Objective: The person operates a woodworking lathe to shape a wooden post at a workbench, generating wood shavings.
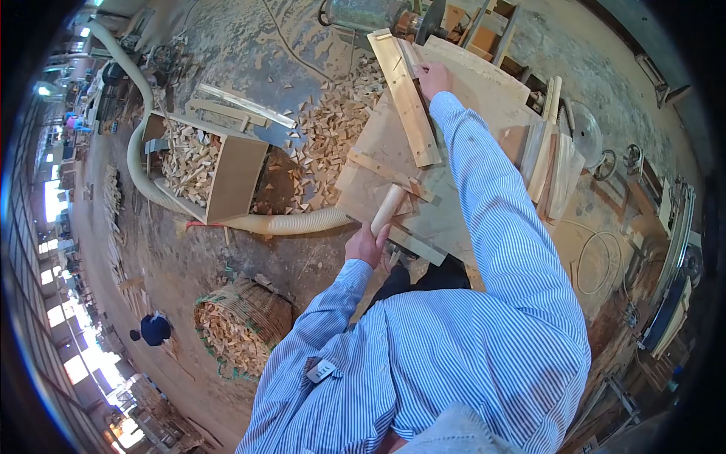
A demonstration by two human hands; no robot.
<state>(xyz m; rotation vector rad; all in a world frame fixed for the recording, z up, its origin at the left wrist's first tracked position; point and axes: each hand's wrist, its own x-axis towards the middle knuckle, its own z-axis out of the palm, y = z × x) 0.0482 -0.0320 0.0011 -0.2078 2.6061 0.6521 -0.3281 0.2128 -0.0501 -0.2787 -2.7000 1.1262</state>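
Observation:
My left hand is closed around a round, pale wooden handle at the near edge of the worktable. The handle's far end meets a flat wooden strip lying across the table. Farther off, my right hand has its fingers closed on a short, flat piece of wood. That piece lies beside a long wooden board with dark holes in it. Part of the right fingers' grip is hidden by the hand itself.
Wood offcuts are heaped left of the table. A wooden box and a woven basket hold more. A ribbed hose runs along the floor. A circular blade stands at right. Another person is far left.

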